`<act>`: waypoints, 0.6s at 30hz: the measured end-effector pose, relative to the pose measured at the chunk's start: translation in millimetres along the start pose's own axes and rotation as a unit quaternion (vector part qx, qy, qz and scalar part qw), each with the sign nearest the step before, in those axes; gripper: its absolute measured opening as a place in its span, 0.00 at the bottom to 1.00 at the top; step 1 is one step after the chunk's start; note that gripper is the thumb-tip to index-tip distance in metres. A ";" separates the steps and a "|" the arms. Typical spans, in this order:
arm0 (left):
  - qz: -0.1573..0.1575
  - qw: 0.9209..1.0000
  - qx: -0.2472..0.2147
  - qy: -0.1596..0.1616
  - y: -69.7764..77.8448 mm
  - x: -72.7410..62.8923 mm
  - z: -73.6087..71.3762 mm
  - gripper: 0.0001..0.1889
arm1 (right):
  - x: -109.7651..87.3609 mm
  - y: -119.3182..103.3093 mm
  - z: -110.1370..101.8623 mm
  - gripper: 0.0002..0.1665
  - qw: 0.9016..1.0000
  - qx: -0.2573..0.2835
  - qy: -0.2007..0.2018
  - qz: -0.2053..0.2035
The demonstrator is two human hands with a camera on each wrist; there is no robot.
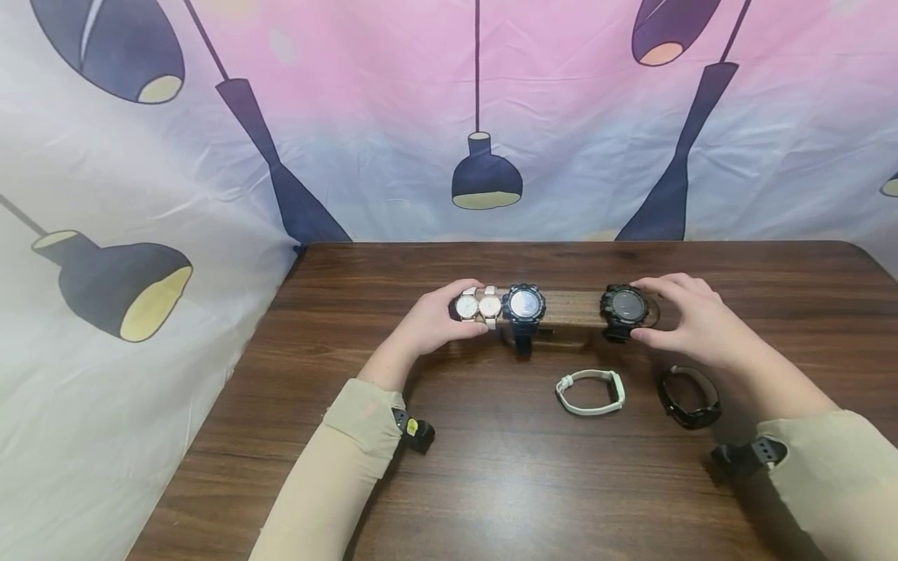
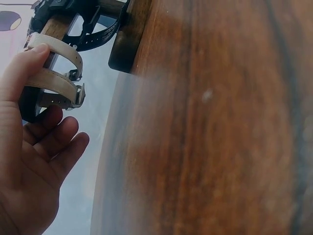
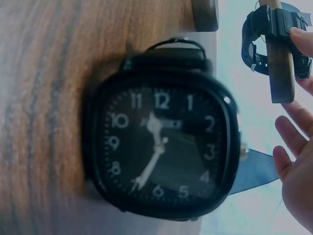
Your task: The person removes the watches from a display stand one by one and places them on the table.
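Observation:
A wooden watch stand (image 1: 571,308) carries several wristwatches along its raised bar. At the bar's left end, my left hand (image 1: 438,318) pinches a white-strapped wristwatch (image 1: 466,307) between thumb and fingers. Beside it sits a second white-strapped wristwatch (image 1: 490,306), then a black digital watch (image 1: 525,303). The left wrist view shows my thumb against the pale strap (image 2: 56,82). My right hand (image 1: 701,319) grips another black watch (image 1: 625,305) near the bar's right end. In the right wrist view, the thumb rests on that watch's strap (image 3: 281,23).
In front of the stand, a white band watch (image 1: 592,392) and a black square-faced watch (image 3: 161,142) stand on the dark wooden table (image 1: 491,483). A patterned cloth (image 1: 393,140) hangs behind and to the left of the table.

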State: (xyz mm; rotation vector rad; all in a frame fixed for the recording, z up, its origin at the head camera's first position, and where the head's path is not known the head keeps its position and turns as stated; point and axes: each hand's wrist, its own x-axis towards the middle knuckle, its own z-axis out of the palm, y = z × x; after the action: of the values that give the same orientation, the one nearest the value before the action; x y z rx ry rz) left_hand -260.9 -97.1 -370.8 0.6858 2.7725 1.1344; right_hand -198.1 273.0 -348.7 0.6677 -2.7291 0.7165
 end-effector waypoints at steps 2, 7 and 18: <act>0.001 1.000 -0.003 0.000 -0.4 -0.5 -0.1 0.34 | -0.2 0.4 0.4 0.37 1.000 0.003 0.002 -0.001; 0.000 1.000 -0.004 0.000 -1.9 0.0 0.1 0.33 | -0.1 1.0 1.8 0.37 1.000 0.004 0.005 -0.003; -0.001 1.000 -0.001 -0.001 -2.3 1.4 0.8 0.33 | 1.2 2.6 2.8 0.37 1.000 0.023 0.005 0.000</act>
State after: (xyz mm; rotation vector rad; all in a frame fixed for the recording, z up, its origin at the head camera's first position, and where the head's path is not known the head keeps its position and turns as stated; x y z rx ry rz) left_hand -262.9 -97.4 -372.8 0.6840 2.7701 1.1353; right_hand -200.7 273.2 -351.7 0.6727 -2.7103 0.7813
